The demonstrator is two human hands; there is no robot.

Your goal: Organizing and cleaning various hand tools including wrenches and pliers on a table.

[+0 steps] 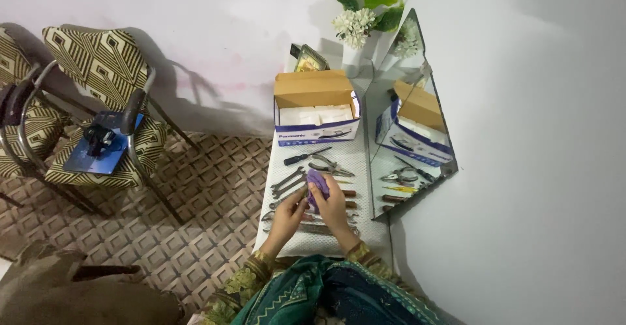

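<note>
Both my hands are over a narrow white table (365, 150) laid with hand tools. My right hand (334, 209) grips a purple cloth (317, 183), bunched up above the tools. My left hand (291, 212) is closed beside it, fingers touching the cloth and what looks like a metal tool under it. A spanner (287, 181), pliers (331, 166) and a black-handled screwdriver (306, 156) lie just beyond my hands. More metal tools lie partly hidden beneath my hands.
An open cardboard box (316, 106) stands at the table's far end, with a vase of white flowers (355, 31) behind it. A mirror (411, 123) leans against the right wall. Two patterned chairs (98, 110) stand left on the tiled floor.
</note>
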